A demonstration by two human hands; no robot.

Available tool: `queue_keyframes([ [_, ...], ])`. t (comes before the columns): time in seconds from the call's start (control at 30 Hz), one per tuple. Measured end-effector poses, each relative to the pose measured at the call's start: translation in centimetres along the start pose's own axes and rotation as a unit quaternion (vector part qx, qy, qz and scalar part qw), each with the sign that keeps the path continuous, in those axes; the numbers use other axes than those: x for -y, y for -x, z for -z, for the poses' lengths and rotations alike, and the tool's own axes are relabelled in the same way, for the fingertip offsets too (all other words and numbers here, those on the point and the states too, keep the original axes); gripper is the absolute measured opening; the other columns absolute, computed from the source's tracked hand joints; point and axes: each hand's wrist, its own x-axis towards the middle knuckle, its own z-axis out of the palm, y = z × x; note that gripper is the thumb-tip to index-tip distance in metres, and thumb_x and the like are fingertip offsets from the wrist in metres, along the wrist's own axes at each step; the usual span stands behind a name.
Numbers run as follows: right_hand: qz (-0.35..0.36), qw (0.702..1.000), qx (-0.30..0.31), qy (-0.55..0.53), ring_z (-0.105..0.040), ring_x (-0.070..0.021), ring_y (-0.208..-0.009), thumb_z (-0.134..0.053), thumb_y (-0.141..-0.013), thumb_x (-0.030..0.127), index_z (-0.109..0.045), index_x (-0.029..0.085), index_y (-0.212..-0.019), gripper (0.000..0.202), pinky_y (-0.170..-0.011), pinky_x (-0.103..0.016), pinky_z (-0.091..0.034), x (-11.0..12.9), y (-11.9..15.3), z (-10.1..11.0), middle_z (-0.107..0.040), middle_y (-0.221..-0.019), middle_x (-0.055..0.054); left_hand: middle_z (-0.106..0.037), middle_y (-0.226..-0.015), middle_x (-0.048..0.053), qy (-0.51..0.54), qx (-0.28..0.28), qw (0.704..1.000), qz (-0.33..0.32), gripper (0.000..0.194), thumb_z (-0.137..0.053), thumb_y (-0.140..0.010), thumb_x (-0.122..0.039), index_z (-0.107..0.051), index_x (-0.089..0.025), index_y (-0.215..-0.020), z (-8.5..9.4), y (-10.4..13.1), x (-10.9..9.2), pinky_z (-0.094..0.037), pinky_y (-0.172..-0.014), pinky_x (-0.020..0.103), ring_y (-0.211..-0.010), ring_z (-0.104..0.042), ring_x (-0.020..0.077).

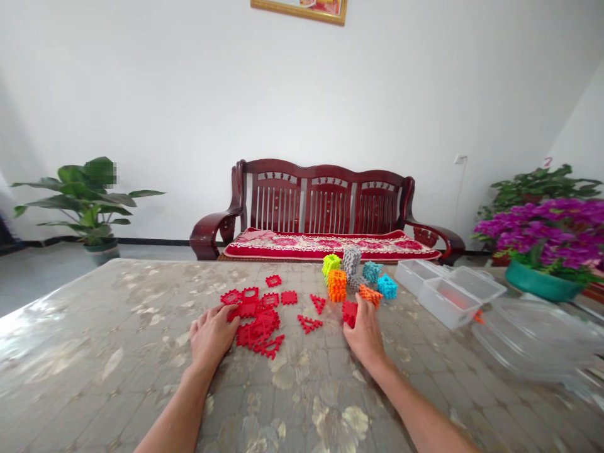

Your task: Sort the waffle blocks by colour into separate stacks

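Many flat red interlocking tiles (261,327) with notched edges lie in a loose pile left of centre, some square and solid, some open frames. At the pile's near-left edge is my left hand (211,333), its thumb and forefinger closed at the edge of a solid red tile (246,309). My right hand (367,330) grips a red square tile (350,313) between thumb and fingers, low over the table; whether it is one tile or a stack is unclear. Two red triangular frames (309,324) lie between the hands.
Beyond my right hand stand assembled tile blocks: orange (336,286), lime (331,267), grey (352,259) and blue (387,286). Clear plastic boxes (448,302) and a clear lid (533,340) lie to the right, near a green pot (542,281) of purple flowers. A wooden bench (325,201) stands behind the table.
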Motion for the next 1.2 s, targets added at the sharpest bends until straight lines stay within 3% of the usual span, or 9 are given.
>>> queue_keyframes([
  [0.2, -0.021, 1.000, -0.013, 0.012, -0.050, -0.0291, -0.113, -0.052, -0.074, 0.019, -0.039, 0.016, -0.138, 0.065, -0.099, -0.043, -0.044, -4.3, 1.3, 2.5, -0.052, -0.117, -0.013, -0.060, -0.136, 0.004, -0.009, 0.003, 1.000, 0.000, 0.043, -0.042, -0.088, -0.040, -0.066, -0.030, -0.122, -0.1, -0.1, 0.1, -0.035, -0.105, 0.044, -0.126, -0.051, 0.0278],
  [0.4, -0.092, 0.993, -0.023, 0.067, -0.051, -0.0316, -0.109, -0.054, -0.070, 0.022, -0.043, 0.010, -0.134, 0.066, -0.097, -0.044, -0.044, -9.5, -0.6, 3.9, -0.055, -0.112, -0.017, -0.060, -0.136, 0.005, -0.012, 0.002, 1.000, -0.004, 0.043, -0.041, -0.088, -0.042, -0.066, -0.030, -0.122, -0.3, -0.2, 0.3, -0.037, -0.104, 0.045, -0.124, -0.052, 0.0291],
  [0.57, -0.126, 0.988, -0.020, 0.082, -0.051, -0.0319, -0.112, -0.055, -0.069, 0.025, -0.044, 0.011, -0.134, 0.067, -0.096, -0.042, -0.043, -12.7, -2.8, 3.5, -0.056, -0.114, -0.017, -0.060, -0.136, 0.005, -0.017, 0.000, 1.000, -0.007, 0.044, -0.040, -0.089, -0.043, -0.066, -0.031, -0.122, -0.5, -0.3, 0.5, -0.036, -0.105, 0.045, -0.125, -0.051, 0.0286],
  [0.9, -0.113, 0.992, -0.044, 0.032, -0.052, -0.0314, -0.111, -0.058, -0.064, 0.026, -0.045, 0.011, -0.133, 0.072, -0.100, -0.044, -0.041, -15.4, -5.8, 1.5, -0.058, -0.116, -0.015, -0.061, -0.135, 0.004, -0.026, -0.003, 1.000, -0.005, 0.043, -0.039, -0.090, -0.043, -0.066, -0.032, -0.121, -0.7, -0.4, 0.6, -0.036, -0.104, 0.043, -0.123, -0.053, 0.0275],
  [1.2, -0.131, 0.989, -0.070, -0.014, -0.049, -0.0342, -0.115, -0.064, -0.056, 0.032, -0.044, 0.012, -0.134, 0.082, -0.101, -0.048, -0.038, -15.2, -4.7, 2.2, -0.056, -0.119, -0.015, -0.061, -0.134, 0.005, -0.011, -0.010, 1.000, -0.005, 0.043, -0.042, -0.088, -0.043, -0.067, -0.031, -0.121, -0.5, -0.3, 0.5, -0.036, -0.104, 0.044, -0.123, -0.053, 0.0286],
])
